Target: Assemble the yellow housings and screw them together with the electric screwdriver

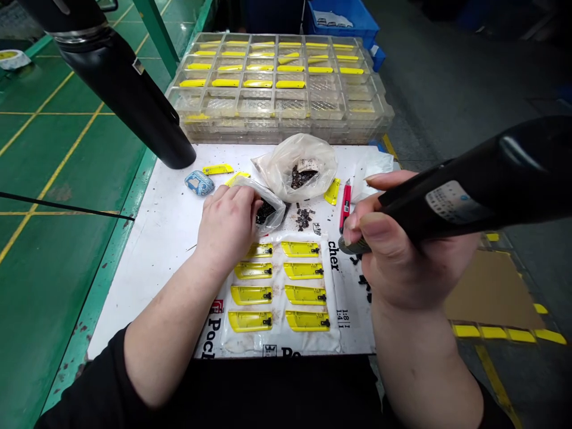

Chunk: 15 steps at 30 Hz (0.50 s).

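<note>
My left hand point(230, 220) is at the opening of a small clear bag of black pieces point(267, 211); its fingertips are hidden, so what they hold cannot be made out. My right hand point(402, 250) grips a black cylindrical tool point(447, 196) with a white label, its tip pointing left. Between the hands, two columns of yellow parts point(305, 295) lie on a white padded sheet point(277, 342), with small black pieces at their right ends. Behind them a larger plastic bag point(317, 149) holds more dark pieces, and loose black clips point(304, 218) lie in front of it.
A clear compartment tray point(277, 101) with yellow parts stands at the back. A black bottle point(129, 89) stands at the back left, near a blue wrapped item point(199, 183). A red cutter point(345, 205) lies beside my right hand. A blue bin point(344, 27) is behind the tray.
</note>
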### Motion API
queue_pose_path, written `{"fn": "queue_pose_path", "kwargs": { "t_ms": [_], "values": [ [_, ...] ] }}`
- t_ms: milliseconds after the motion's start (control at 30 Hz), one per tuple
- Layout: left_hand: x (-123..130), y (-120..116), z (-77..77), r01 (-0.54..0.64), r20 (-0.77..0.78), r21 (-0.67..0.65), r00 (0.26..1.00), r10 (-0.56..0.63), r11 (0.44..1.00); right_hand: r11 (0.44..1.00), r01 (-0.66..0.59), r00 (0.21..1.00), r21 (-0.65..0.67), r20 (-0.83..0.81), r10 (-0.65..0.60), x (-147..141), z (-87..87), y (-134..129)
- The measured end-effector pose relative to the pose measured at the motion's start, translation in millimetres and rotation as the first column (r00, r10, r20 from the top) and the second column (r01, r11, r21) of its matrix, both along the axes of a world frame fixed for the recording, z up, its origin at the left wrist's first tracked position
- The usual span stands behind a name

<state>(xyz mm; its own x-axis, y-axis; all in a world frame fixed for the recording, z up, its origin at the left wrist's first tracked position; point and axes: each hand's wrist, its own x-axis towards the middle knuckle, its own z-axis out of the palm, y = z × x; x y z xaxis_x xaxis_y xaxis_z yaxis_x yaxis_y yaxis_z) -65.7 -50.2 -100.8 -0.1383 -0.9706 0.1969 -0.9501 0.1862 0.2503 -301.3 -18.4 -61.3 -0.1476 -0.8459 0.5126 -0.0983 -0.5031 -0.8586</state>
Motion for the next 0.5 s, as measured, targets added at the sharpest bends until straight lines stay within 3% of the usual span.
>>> {"fn": "queue_pose_path", "kwargs": {
  "t_ms": [133, 333, 500],
  "values": [
    [-4, 12, 7.2, 0.01, -0.088, -0.105, 0.996, -0.02, 0.994, 1.0, -0.004, 0.994, -0.022, 0.105, 0.007, 3, -3.6, -2],
    [-24, 38, 10.8, 0.35, -0.052, -0.197, 0.929, -0.367, 0.916, 0.994, -0.048, 0.999, 0.096, 0.026, 0.045, -3, -6.1, 0],
    [-38, 49, 1.5, 0.495, -0.104, -0.145, 0.854, -0.51, 0.857, 0.977, -0.201, 0.972, 0.072, 0.141, 0.189, -3, -2.2, 0]
  ]
}}
